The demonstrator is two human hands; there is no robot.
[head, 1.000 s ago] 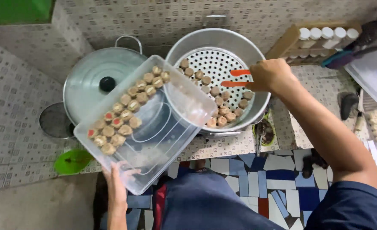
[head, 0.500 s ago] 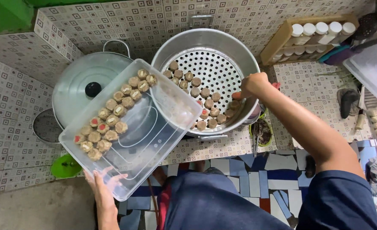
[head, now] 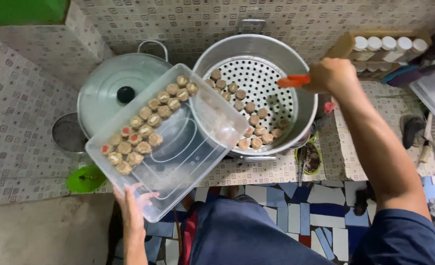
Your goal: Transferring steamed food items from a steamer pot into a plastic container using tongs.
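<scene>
Dumplings (head: 151,122) sit along the far edge of the clear tray (head: 178,152) gripped by the left hand (head: 131,213), while the right hand (head: 333,76) has lifted orange tongs (head: 293,81), seemingly empty, above the steamer (head: 256,93), suggesting another piece was just placed.

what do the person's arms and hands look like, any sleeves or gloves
Both are bare: no gloves, rings, watch or bands show. The right hand leads to a forearm bare up to a short dark blue sleeve at the upper arm. The left hand and its forearm are bare too; no sleeve shows before the picture's lower edge.
</scene>
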